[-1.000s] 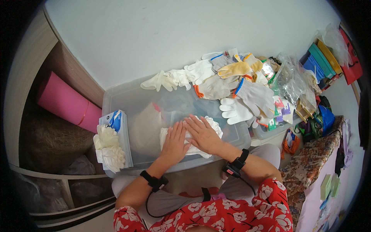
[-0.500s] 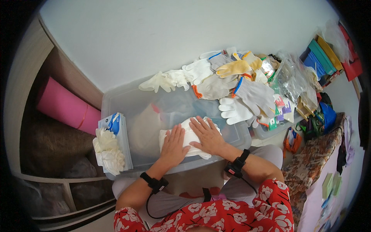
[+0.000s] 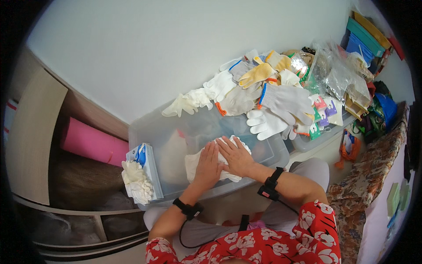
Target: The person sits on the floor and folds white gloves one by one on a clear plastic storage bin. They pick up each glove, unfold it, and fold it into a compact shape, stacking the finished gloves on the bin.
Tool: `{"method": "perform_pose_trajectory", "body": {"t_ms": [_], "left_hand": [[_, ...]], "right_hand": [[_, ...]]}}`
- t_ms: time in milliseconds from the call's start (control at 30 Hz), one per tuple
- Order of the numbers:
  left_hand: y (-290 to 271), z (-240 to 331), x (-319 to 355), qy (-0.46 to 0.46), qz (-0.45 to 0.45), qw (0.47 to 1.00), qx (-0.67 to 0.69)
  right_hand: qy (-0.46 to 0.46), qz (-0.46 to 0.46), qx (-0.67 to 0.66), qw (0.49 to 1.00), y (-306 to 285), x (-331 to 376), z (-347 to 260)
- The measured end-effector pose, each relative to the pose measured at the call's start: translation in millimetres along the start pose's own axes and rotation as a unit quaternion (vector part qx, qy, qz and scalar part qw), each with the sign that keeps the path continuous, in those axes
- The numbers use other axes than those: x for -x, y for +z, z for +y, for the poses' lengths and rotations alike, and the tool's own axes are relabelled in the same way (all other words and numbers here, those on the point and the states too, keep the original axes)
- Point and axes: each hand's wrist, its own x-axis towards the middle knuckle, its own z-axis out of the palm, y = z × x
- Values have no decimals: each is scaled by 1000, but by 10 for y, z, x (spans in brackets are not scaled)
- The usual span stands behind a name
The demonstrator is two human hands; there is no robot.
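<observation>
My left hand [image 3: 208, 165] lies flat on a soft, folded white fabric bundle [image 3: 192, 164], its fingers stretched out and pointing away from me. Beside it, my right hand [image 3: 238, 159] presses on the same bundle, fingers also extended; the thumbs are close together. Neither hand grips anything. Whether the bundle is gloves or plain cloth I cannot make out, since my hands cover most of it. It rests on the lid of a translucent plastic storage bin [image 3: 163, 132], near the front edge.
A pile of work gloves [image 3: 285, 103], white, grey and yellow, covers the bin's far right. Off-white thin gloves [image 3: 137, 181] lie on a blue-and-white box [image 3: 150, 163] at the left. Clear plastic bags [image 3: 338, 70] sit farther right. A pink roll [image 3: 94, 141] lies in the shelf.
The view has shifted, so the scene sits differently in the picture. My left hand has moved in closer to my right hand on the white bundle. Both stay flat.
</observation>
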Motion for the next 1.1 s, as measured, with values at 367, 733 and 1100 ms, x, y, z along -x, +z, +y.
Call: {"method": "perform_pose_trajectory", "body": {"t_ms": [367, 733, 1100], "left_hand": [[196, -76, 39, -79, -39, 996, -21], [197, -183, 161, -84, -41, 995, -43], [224, -132, 162, -120, -73, 983, -119]], "right_hand": [[-6, 76, -90, 993, 149, 26, 62], [-3, 80, -108, 991, 143, 89, 122], [-8, 82, -124, 989, 183, 99, 129]]}}
